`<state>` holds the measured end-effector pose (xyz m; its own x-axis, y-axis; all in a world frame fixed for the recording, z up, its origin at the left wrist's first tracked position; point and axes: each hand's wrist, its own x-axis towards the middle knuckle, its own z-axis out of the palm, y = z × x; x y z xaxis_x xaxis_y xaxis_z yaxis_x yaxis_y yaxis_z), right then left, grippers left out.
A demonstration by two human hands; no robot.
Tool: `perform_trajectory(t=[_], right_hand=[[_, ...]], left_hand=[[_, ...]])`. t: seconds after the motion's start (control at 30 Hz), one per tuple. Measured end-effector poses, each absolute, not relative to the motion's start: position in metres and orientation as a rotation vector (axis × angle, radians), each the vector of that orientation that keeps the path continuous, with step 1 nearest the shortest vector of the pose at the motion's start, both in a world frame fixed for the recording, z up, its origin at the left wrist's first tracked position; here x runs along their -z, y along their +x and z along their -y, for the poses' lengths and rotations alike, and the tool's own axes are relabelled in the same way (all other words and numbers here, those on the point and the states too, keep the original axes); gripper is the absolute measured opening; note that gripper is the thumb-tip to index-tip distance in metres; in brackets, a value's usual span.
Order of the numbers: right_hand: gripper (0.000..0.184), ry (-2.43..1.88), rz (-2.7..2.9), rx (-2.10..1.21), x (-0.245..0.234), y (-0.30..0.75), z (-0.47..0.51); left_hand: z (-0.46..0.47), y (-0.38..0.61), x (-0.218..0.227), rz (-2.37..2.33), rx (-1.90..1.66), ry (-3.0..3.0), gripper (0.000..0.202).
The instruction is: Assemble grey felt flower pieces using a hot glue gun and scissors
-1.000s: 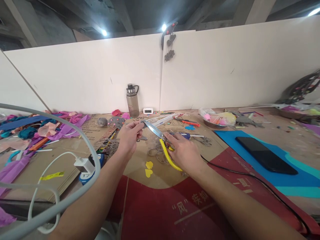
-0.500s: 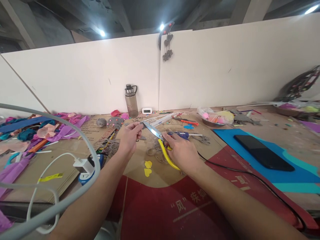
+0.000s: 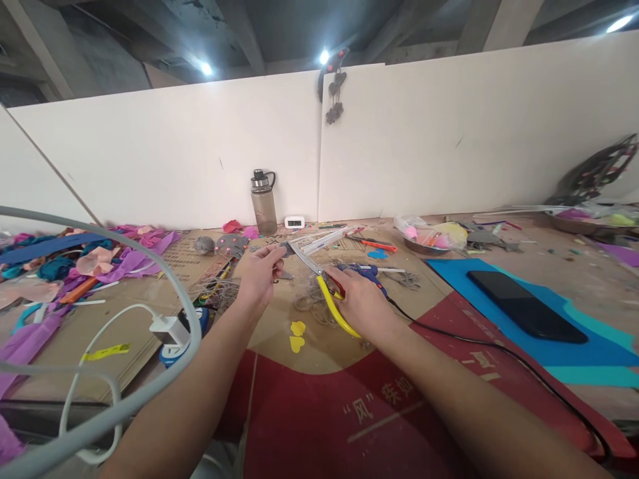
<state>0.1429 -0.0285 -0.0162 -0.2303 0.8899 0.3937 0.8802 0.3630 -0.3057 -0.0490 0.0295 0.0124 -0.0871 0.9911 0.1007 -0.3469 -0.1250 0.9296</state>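
Beyond yellow cutouts [image 3: 297, 344], amid tangled cord [image 3: 225, 291], left hand [image 3: 260, 274] pinches something grey [image 3: 288, 248], probably felt; right hand [image 3: 363, 301] grips scissors [image 3: 324, 287].

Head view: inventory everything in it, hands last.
scissors: 1, yellow handles, centre
grey piece: 1, grey, by scissors' blades
cardboard: count unclear, brown and red, beneath
yellow cutouts: 2, yellow, on cardboard
glue gun: 1, blue, centre
utility knife: 1, orange, centre
panels: several, white, back
bottle: 1, translucent grey, before panels
display: 1, white, right of bottle
bowls: 2, dark, right
blue sheet: 1, blue, right
phone: 1, black, on blue sheet
charger: 1, white, left
scraps: many, mixed colours, left
tubing: count unclear, grey, left
ornament: 1, grey, top centre
ceiling lights: 3, white, top
left hand: 1, bare, pinching grey piece
right hand: 1, bare, gripping scissors
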Motion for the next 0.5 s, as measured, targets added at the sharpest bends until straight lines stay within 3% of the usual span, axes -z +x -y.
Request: perform_trajectory(t=[0.5], right_hand=[[0.037, -1.701, 2.155, 0.154, 0.0138, 0.1384, 0.0315]], left_hand=[[-0.0274, -0.0438, -0.0087, -0.986, -1.53, 1.081, 0.024]])
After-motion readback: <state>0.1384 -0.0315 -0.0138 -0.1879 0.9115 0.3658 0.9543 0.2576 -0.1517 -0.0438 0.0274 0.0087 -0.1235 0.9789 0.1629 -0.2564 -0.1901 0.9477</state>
